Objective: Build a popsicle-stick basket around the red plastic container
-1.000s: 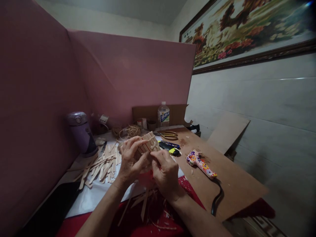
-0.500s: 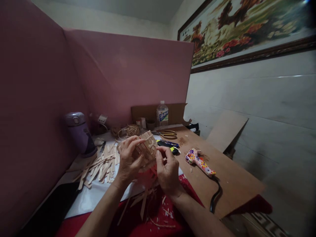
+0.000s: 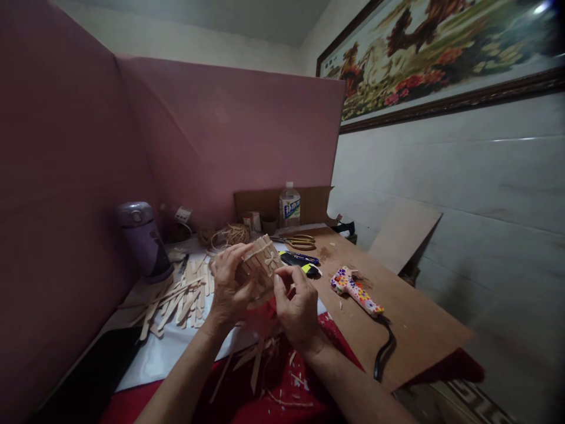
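Near centre, the left hand (image 3: 230, 288) clasps a pale wooden-slat piece (image 3: 257, 257). The right hand (image 3: 299, 307), drawn rightward, bares its cream cord bow (image 3: 271, 261); any pinch unclear.

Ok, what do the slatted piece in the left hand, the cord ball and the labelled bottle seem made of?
Slatted piece: probably wood, matt, unpainted-looking; pale, flat strips. Cord ball: likely jute or similar, dull; tan, stringy strands. Labelled bottle: see-through, smooth, so probably clear plastic.
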Demonstrator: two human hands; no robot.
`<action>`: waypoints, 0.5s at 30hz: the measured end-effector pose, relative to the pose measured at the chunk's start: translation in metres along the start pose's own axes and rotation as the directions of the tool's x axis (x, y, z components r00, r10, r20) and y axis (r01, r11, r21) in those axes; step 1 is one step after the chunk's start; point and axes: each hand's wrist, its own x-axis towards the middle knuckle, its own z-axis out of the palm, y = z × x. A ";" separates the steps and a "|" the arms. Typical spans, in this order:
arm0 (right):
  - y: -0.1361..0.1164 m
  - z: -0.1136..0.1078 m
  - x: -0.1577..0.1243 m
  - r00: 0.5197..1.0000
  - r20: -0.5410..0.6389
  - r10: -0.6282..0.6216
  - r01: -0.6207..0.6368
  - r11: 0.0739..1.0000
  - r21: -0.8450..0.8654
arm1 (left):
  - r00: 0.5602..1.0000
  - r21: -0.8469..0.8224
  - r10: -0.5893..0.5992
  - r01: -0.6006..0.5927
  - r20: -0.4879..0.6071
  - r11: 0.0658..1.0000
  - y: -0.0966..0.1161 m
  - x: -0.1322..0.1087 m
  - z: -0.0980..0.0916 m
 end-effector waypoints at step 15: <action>0.003 0.004 -0.002 0.997 -0.052 -0.055 0.051 0.997 -0.066 | 0.983 -0.112 -0.168 0.160 -0.068 0.981 -0.014 -0.001 0.005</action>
